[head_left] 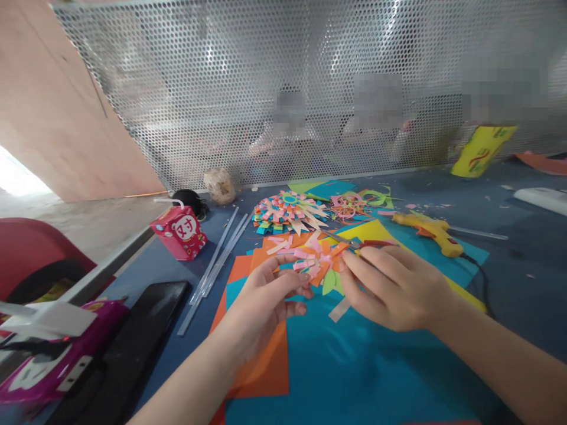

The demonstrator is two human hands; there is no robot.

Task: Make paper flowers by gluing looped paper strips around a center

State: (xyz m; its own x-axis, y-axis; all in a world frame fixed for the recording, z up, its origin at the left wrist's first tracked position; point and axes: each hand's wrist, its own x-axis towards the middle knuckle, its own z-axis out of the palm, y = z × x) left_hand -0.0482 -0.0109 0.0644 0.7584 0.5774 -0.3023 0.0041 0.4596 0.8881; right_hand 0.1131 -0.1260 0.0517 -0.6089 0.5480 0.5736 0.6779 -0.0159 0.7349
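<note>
A paper flower (318,262) with curled pink and orange strips and green leaf shapes is between my hands, above blue paper sheets. My left hand (278,288) has its thumb and fingers closed on the flower's left side. My right hand (390,284) pinches an orange strip at its right edge. Scissors (352,242) with reddish handles show just behind my right fingers; whether they touch the hand I cannot tell. A pale paper strip (339,310) is below the flower. Farther back lies a larger layered paper rosette (289,211) in pink, blue and cream.
A yellow glue gun (429,232) with a black cord lies at right. Clear glue sticks (217,260), a red drink carton (179,232) and a black phone (150,313) are at left. Paper scraps (349,208) lie behind. A perforated metal screen (248,77) closes the far edge.
</note>
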